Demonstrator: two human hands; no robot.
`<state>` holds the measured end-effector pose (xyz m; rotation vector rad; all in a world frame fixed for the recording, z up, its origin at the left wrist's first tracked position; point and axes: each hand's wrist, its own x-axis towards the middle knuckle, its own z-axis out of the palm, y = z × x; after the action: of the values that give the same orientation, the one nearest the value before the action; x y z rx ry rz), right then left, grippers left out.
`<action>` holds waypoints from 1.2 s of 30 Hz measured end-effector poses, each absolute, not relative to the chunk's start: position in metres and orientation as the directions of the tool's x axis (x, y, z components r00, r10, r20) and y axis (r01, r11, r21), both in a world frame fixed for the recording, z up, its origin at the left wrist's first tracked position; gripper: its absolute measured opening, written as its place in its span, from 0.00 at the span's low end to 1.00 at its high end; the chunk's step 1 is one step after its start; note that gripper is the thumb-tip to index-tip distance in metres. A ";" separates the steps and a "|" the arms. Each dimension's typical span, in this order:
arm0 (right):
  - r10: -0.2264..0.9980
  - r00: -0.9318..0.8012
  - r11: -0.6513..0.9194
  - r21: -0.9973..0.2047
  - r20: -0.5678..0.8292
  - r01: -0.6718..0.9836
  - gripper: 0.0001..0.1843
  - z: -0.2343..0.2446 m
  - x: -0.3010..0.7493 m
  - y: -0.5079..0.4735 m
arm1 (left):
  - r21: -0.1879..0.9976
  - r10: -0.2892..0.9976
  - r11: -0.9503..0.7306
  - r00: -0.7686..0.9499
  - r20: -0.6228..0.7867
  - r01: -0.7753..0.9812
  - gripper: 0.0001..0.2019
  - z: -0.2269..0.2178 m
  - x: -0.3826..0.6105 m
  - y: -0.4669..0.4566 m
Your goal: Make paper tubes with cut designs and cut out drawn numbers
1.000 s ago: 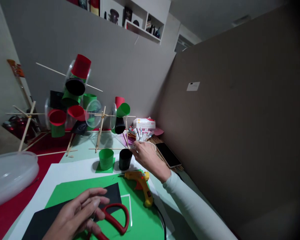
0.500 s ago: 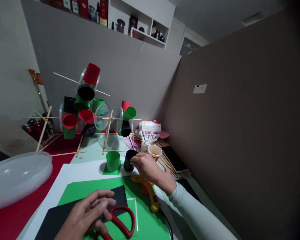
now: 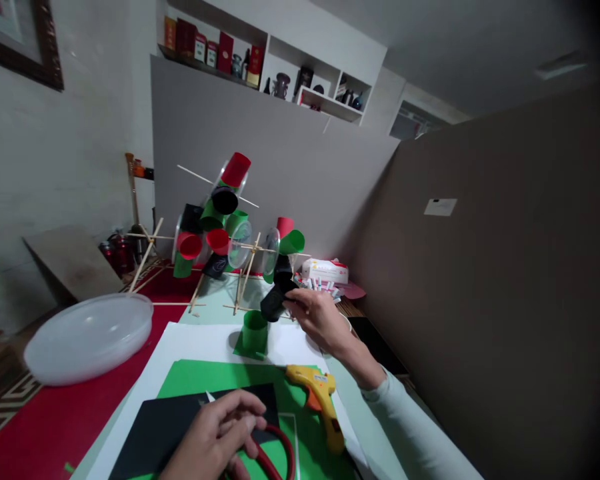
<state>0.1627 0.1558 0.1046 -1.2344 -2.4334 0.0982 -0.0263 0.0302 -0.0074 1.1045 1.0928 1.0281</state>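
My right hand (image 3: 325, 323) pinches the rim of a black paper cup (image 3: 271, 305), which hangs tilted above the white sheet (image 3: 200, 337). Just left of it, a green paper cup (image 3: 255, 331) stands upright on a small green square. Loosely curled, my left hand (image 3: 217, 437) hovers over red-handled scissors (image 3: 286, 443), its fingers apart and holding nothing visible. Under the scissors lie a black sheet (image 3: 155, 423) and green sheets (image 3: 205, 373). A yellow glue gun (image 3: 325, 403) with an orange trigger rests on the green, below my right forearm.
Behind the cups stands a stick frame (image 3: 247, 280) bearing clear discs and red, green and black cups. A translucent lid-like dish (image 3: 90, 340) sits at left on red cloth (image 3: 55, 427). Marker pens, a tissue pack (image 3: 325, 270) and a dark phone (image 3: 380, 343) lie near the right partition.
My right hand has lifted the black cup off the white sheet and tilted it. The view has swung left, so everything appears further right. My left hand stays over the scissors.
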 end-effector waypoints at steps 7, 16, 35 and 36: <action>0.680 -0.689 0.734 -0.239 0.253 0.636 0.14 0.103 0.067 0.192 | 0.979 0.961 -0.003 0.272 -0.053 0.203 0.12 -0.004 -0.024 0.025; 0.655 -0.751 0.754 -0.148 0.088 0.640 0.17 0.072 0.006 0.218 | 0.917 0.956 -0.144 0.292 0.032 0.371 0.10 0.000 -0.026 0.027; 0.708 -0.666 0.706 -0.233 0.234 0.669 0.16 0.095 0.101 0.202 | 0.890 0.943 -0.190 0.330 0.048 0.414 0.13 0.007 -0.027 0.020; 0.710 -0.664 0.705 -0.240 0.237 0.668 0.16 0.091 0.110 0.197 | 0.892 0.940 -0.191 0.337 0.046 0.410 0.14 0.006 -0.026 0.020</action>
<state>0.1100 0.1969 0.0909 -1.0827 -2.6022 0.1903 -0.0260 0.0198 0.0056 1.7650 1.2052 0.7976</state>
